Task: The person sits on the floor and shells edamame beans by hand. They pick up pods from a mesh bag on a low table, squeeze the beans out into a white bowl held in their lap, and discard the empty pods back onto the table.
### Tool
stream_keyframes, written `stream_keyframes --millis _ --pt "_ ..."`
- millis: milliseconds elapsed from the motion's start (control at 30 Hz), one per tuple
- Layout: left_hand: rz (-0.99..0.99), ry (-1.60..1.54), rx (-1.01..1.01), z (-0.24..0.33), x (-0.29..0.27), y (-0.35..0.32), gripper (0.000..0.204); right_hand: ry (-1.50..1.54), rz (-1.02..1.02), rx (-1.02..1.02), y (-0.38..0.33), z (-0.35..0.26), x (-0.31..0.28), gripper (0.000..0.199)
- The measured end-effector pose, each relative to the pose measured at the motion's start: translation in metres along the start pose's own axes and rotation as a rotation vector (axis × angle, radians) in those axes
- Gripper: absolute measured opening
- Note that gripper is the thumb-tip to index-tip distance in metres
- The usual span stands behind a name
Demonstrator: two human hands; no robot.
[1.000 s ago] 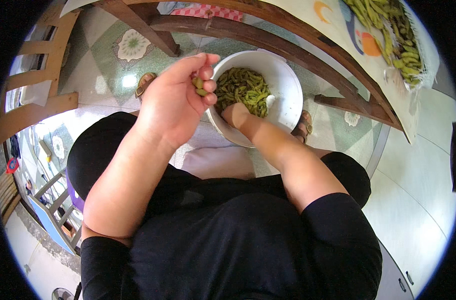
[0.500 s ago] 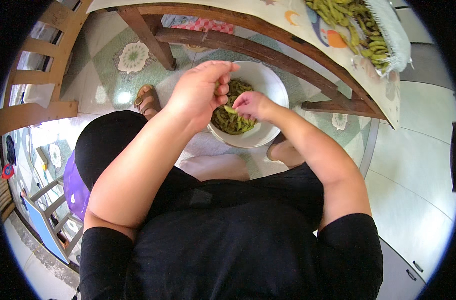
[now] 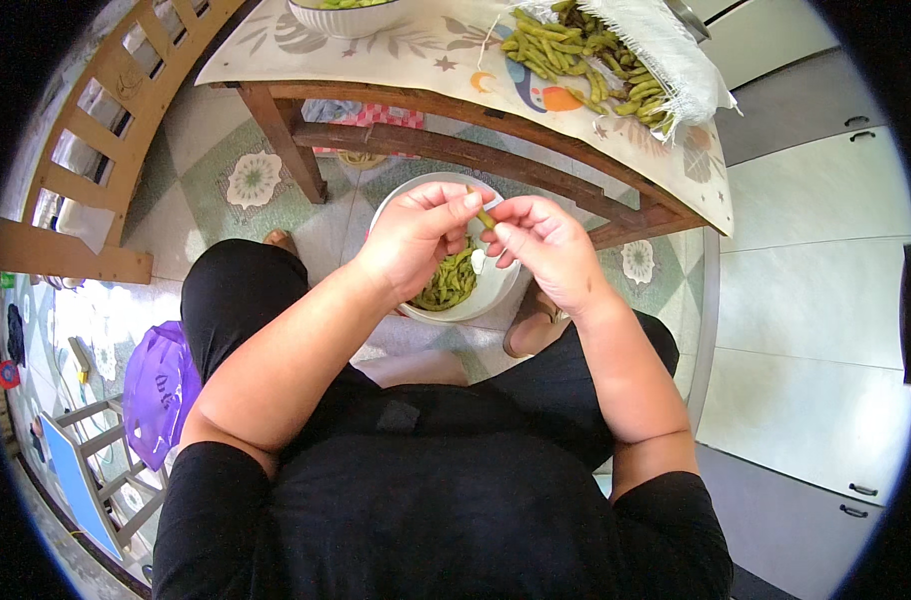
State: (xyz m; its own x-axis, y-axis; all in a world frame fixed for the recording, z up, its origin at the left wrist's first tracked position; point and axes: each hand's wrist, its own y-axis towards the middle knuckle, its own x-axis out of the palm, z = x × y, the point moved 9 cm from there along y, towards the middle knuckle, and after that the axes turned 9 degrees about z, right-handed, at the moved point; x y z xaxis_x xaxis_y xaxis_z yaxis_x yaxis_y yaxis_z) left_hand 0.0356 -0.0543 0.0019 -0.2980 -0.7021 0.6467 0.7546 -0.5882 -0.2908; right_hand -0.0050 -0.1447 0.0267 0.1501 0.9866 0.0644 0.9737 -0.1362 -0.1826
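Observation:
One green soybean pod (image 3: 483, 213) is pinched between my two hands above a white bucket (image 3: 493, 291). My left hand (image 3: 414, 238) has its thumb and fingertips closed on the pod's upper end. The thumb and forefinger of my right hand (image 3: 546, 250) close on its lower end. Below the hands, emptied-looking green pods (image 3: 448, 284) lie in the bucket, partly covered by my left hand. A small white thing (image 3: 478, 262) shows near the bucket's inner wall; its kind is unclear.
Ahead stands a wooden table (image 3: 416, 93) with a patterned cloth. On it are a heap of soybean pods (image 3: 561, 50) beside a white woven sack (image 3: 666, 60), and a white bowl (image 3: 348, 20) of green beans. A wooden bench (image 3: 71, 250) and purple bag (image 3: 164, 395) are at left, cabinets (image 3: 811, 300) at right.
My right hand has risen from the bucket with the pod and met my left hand. The view has shifted, bringing the bowl and more of the tabletop into sight.

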Motion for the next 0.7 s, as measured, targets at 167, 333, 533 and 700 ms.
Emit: stream_keyframes --millis 167,333,533,700 --pt "-0.041 0.1 0.019 0.0 0.007 -0.006 0.016 -0.071 0.009 0.066 -0.007 0.001 -0.002 0.014" --pt "-0.013 0.29 0.135 0.007 0.016 -0.011 0.016 -0.065 -0.012 0.118 -0.009 0.005 -0.006 0.015" --pt "-0.098 0.256 0.196 0.006 0.019 -0.008 0.007 -0.13 -0.038 0.081 -0.009 0.0 -0.005 0.014" --pt "-0.119 0.16 0.142 0.011 0.024 -0.012 0.004 -0.037 -0.08 0.154 -0.005 0.001 0.0 0.013"
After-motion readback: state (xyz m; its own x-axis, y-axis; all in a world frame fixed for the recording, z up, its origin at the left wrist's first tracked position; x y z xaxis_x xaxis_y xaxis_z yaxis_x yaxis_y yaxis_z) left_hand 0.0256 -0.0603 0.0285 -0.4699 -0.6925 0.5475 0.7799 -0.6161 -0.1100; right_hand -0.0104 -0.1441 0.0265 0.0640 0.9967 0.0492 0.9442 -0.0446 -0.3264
